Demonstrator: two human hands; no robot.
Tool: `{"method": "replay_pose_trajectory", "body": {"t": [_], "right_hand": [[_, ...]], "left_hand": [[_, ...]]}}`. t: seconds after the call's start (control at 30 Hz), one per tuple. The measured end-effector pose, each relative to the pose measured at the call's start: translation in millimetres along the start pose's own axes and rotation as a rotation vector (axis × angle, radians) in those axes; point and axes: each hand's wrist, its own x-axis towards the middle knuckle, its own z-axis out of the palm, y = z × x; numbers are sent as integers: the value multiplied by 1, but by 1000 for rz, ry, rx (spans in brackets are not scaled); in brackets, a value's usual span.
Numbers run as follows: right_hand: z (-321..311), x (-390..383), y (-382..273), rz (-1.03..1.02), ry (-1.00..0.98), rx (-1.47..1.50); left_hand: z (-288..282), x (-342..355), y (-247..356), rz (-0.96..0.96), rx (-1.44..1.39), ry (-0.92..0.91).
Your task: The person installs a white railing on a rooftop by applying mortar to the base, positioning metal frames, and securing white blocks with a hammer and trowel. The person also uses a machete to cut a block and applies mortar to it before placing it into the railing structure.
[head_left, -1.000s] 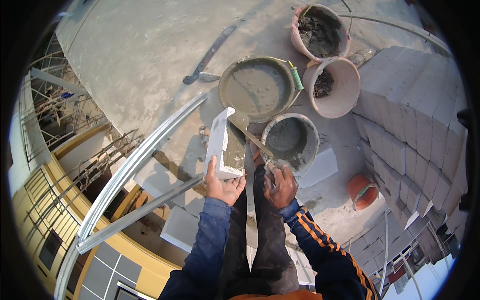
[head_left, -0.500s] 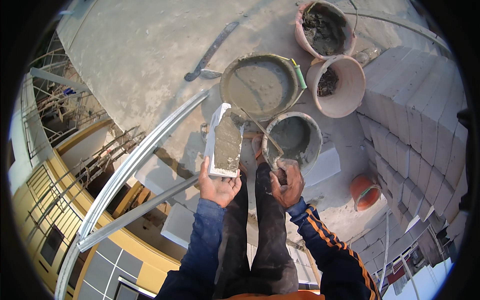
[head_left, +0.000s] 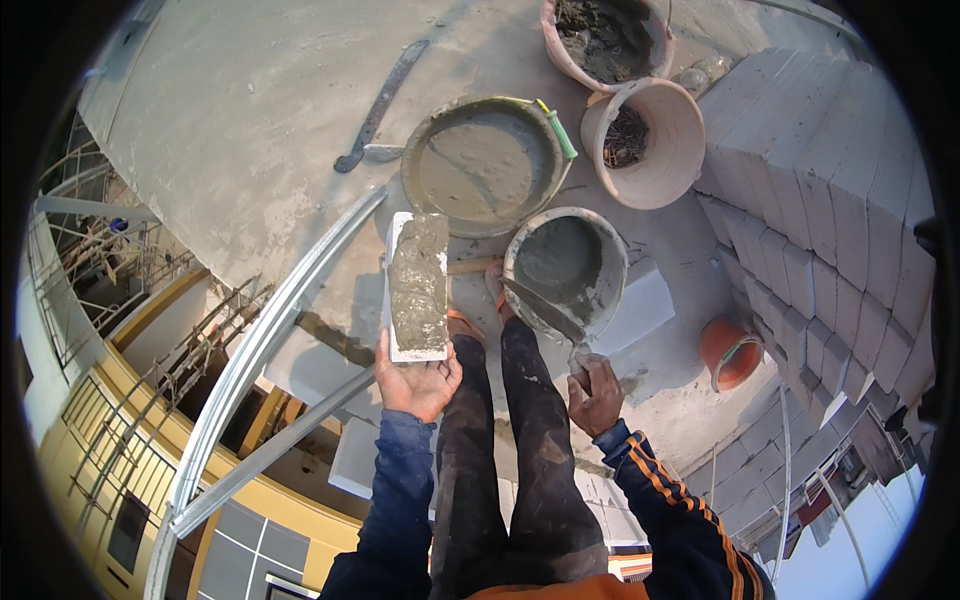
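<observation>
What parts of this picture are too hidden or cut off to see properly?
All from the head view:
- The underside of the white block: grey mortar covers its top, and the left hand hides its near end.
- The trowel handle: the right hand wraps it.
- The feet: mostly hidden by the legs.
- The far pink bucket: its top is cut off by the picture's upper edge.
- The block stack: bent and dimmed at the rim.

We stand on a sunlit grey concrete slab (head_left: pixel 240 130), stacked white blocks (head_left: pixel 830 200) at our right, yellow building wall (head_left: pixel 110 470) below, metal rails (head_left: pixel 260 340) along the edge
</observation>
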Motion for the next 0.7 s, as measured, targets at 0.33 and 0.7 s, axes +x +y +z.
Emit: {"method": "replay_pose_trajectory", "body": {"t": [0.33,0.7], "right_hand": [[111,114,122,368,-178,-334],[120,95,160,196,-133,166]], "left_hand": [[-54,5,31,354,284,-91],[-86,20,43,297,227,-296]]}}
